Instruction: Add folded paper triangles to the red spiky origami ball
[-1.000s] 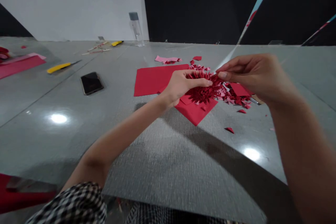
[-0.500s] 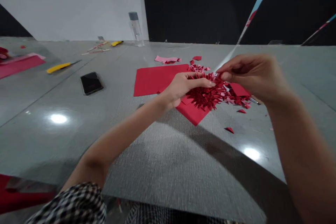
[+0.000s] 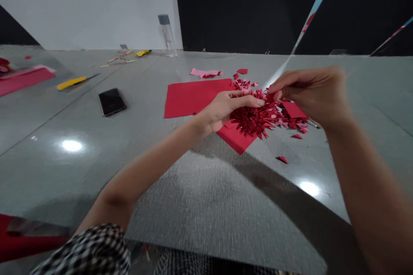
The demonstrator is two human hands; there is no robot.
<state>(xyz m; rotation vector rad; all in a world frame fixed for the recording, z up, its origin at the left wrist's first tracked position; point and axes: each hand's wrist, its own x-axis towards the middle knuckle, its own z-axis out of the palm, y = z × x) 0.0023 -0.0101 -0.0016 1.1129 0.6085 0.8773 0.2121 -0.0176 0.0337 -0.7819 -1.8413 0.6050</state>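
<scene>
Over red paper (image 3: pixel 193 99), left hand (image 3: pixel 226 106) grips paper flower (image 3: pixel 251 121); right hand (image 3: pixel 309 94) pinches, eased rightward

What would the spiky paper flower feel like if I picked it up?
The paper flower would probably feel very light, since the left hand seems to hold it gently. Its thin spikes look easy to bend or crush. It might shed bits too, because loose scraps lie close by.

Paper-craft workspace: grey desk (image 3: pixel 58 124), red card sheet (image 3: pixel 193 99), spiky red paper rosette (image 3: pixel 250 120), cut paper scraps (image 3: pixel 282 160), yellow utility knife (image 3: pixel 71 81).
</scene>
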